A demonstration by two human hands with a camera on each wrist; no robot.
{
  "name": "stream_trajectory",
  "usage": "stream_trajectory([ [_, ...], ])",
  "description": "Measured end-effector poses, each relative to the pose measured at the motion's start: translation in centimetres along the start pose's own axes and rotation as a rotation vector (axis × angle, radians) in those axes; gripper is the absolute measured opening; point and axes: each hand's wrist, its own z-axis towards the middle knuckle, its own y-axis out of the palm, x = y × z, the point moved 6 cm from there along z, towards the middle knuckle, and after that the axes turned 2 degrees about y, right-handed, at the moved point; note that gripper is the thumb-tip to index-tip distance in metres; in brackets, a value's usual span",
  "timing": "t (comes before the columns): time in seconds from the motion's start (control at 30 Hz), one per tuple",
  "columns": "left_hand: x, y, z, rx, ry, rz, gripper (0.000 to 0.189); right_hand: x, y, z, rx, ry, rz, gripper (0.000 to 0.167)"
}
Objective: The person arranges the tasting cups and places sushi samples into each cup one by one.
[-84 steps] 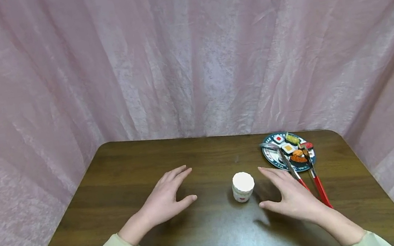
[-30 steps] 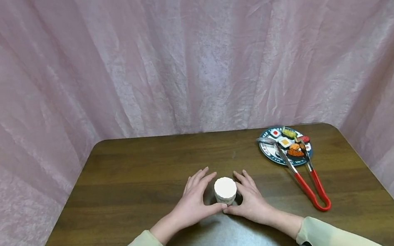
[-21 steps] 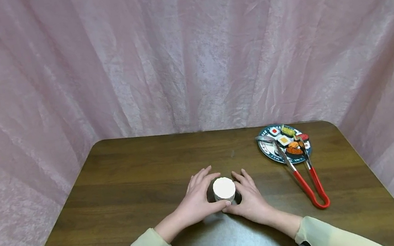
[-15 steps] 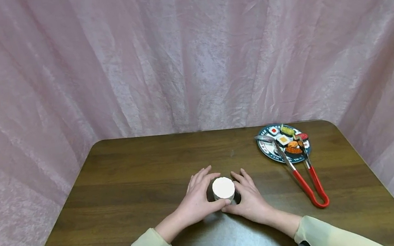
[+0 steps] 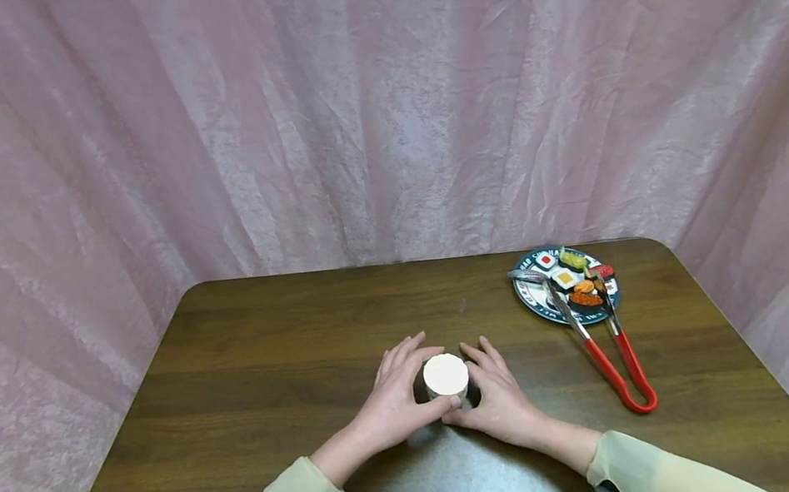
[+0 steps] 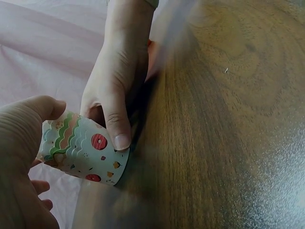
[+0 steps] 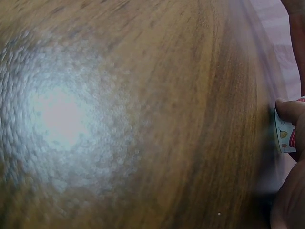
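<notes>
Gripping patterned cup (image 5: 446, 376), left hand (image 5: 396, 405) curled near rim, right hand (image 5: 502, 406) near base, cup upright on desk (image 5: 300, 326), red-handled tongs (image 5: 607, 371) over plate (image 5: 533, 308).

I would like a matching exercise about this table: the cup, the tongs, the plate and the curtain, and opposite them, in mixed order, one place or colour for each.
1. cup
2. tongs
3. plate
4. curtain

A. pink, behind the table
B. round, blue and white
C. between the left hand and the right hand
D. red and silver

Right pairs: 1-C, 2-D, 3-B, 4-A.
</notes>
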Motion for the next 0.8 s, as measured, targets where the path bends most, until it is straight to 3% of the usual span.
stream_trajectory([
  [0.8, 0.88, -0.85, 0.11, 0.045, 0.025, -0.027, 0.064, 0.18, 0.11, 0.01, 0.006, -0.001, -0.015, 0.083],
])
